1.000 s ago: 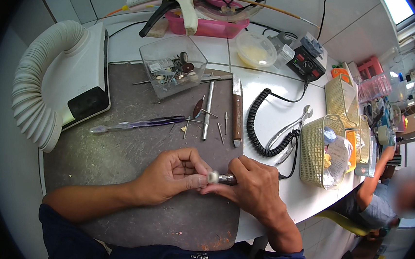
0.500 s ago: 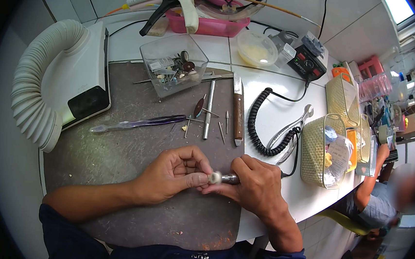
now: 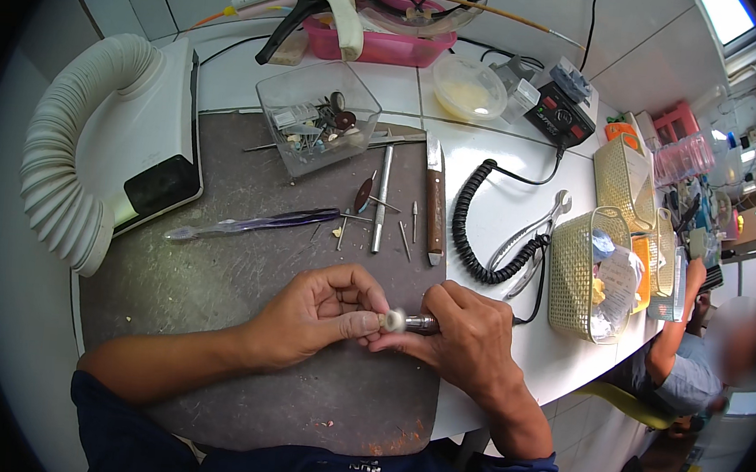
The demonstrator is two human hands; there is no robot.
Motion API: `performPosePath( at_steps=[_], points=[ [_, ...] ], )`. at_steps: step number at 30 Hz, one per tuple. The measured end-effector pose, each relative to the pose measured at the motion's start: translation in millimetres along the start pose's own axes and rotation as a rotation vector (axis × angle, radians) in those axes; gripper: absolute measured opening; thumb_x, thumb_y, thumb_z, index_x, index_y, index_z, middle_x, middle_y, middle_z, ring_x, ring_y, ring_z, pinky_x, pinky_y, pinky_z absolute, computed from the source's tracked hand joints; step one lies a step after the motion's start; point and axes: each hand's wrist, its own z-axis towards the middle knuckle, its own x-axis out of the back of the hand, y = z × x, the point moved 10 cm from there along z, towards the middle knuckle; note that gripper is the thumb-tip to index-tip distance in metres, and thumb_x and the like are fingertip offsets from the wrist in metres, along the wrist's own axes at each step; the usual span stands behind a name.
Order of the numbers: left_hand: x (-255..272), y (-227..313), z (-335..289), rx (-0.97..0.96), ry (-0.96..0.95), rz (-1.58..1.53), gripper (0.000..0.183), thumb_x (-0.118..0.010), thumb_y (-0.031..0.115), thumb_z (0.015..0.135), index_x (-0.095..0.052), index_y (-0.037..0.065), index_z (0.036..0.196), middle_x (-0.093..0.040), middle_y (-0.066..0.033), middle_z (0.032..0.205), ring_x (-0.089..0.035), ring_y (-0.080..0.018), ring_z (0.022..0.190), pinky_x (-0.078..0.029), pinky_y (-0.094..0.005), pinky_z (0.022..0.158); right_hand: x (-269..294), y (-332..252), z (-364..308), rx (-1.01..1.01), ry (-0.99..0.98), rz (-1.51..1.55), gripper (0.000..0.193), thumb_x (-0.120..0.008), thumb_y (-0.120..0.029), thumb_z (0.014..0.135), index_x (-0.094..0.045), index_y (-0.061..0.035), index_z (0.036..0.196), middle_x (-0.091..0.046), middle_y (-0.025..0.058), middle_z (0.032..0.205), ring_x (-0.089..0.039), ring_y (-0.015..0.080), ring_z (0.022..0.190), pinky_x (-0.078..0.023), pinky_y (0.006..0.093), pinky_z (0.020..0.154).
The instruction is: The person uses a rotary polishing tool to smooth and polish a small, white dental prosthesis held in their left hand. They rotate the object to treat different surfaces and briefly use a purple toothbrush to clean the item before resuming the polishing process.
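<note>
Handpc (image 3: 422, 325) is slvr, cord (image 3: 464, 209) blk, basket (image 3: 571, 282) crm w/ lattice ptn, mat (image 3: 214, 290) gry.

White tiled bench (image 3: 511, 209); grey mat (image 3: 214, 290) on it, bearing 1 knife (image 3: 435, 201), 1 toothbrush (image 3: 261, 224).

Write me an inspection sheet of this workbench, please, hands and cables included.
Surface: dark mat on white tabletop; scuffed, scattered crumbs.
Things in use: metal handpiece with blurred pale wheel.
Clutter: purple brush, wooden-handled knife, clear box of small bits.
Hands: left hand pinches a small pale piece, mostly hidden; right hand grips the handpiece.
Cables: black coiled cord from control box.
Surroundings: cream baskets, co-worker at right.
</note>
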Motion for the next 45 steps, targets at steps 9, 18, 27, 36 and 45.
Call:
performPosePath(
  at_steps=[9, 18, 27, 36, 45],
  points=[
    [-0.5, 0.4, -0.7, -0.010, 0.007, -0.012, 0.015, -0.062, 0.008, 0.091, -0.055, 0.001, 0.103, -0.061, -0.0053, 0.095, -0.060, -0.0092, 0.086, -0.050, -0.0222, 0.078, -0.7, -4.8, 0.0, 0.024, 0.025, 0.018, 0.055, -0.077, -0.055, 0.065, -0.048, -0.0085, 0.063, -0.049, 0.0034, 0.058, -0.057, 0.0198, 0.047, -0.043, 0.0303, 0.041],
    [-0.2, 0.4, 0.2, -0.002, 0.015, 0.005, 0.015, -0.063, 0.007, 0.090, -0.053, 0.001, 0.099, -0.061, -0.0081, 0.095, -0.061, -0.0112, 0.084, -0.052, -0.0246, 0.075, -1.0, -5.5, 0.4, 0.037, 0.032, 0.015, 0.056, -0.077, -0.056, 0.065, -0.048, -0.0085, 0.063, -0.049, 0.0038, 0.057, -0.056, 0.0198, 0.046, -0.043, 0.0300, 0.041],
    [-2.1, 3.0, 0.3, -0.009, 0.007, 0.008, 0.013, -0.062, 0.006, 0.090, -0.053, 0.001, 0.099, -0.062, -0.0096, 0.097, -0.061, -0.0119, 0.086, -0.052, -0.0239, 0.077, 0.6, -4.8, 1.1, 0.021, 0.010, -0.004, 0.056, -0.077, -0.057, 0.064, -0.049, -0.0082, 0.063, -0.050, 0.0036, 0.057, -0.057, 0.0191, 0.046, -0.043, 0.0300, 0.041],
    [-1.1, 1.4, -0.2, -0.012, 0.012, 0.003, 0.013, -0.061, 0.005, 0.091, -0.053, 0.001, 0.100, -0.062, -0.0097, 0.097, -0.061, -0.0122, 0.087, -0.052, -0.0248, 0.078, 1.0, -2.4, 0.7, 0.008, 0.008, -0.006, 0.056, -0.077, -0.057, 0.064, -0.049, -0.0086, 0.063, -0.050, 0.0031, 0.057, -0.057, 0.0196, 0.047, -0.043, 0.0301, 0.041],
    [-0.9, 1.8, -0.2, -0.022, 0.015, 0.041, 0.012, -0.061, 0.005, 0.091, -0.053, 0.001, 0.099, -0.061, -0.0084, 0.096, -0.061, -0.0125, 0.087, -0.051, -0.0254, 0.078, 5.2, -3.6, 1.1, 0.001, 0.007, -0.003, 0.055, -0.075, -0.057, 0.067, -0.049, -0.0085, 0.064, -0.051, 0.0045, 0.058, -0.058, 0.0214, 0.049, -0.044, 0.0311, 0.043]
  ],
)
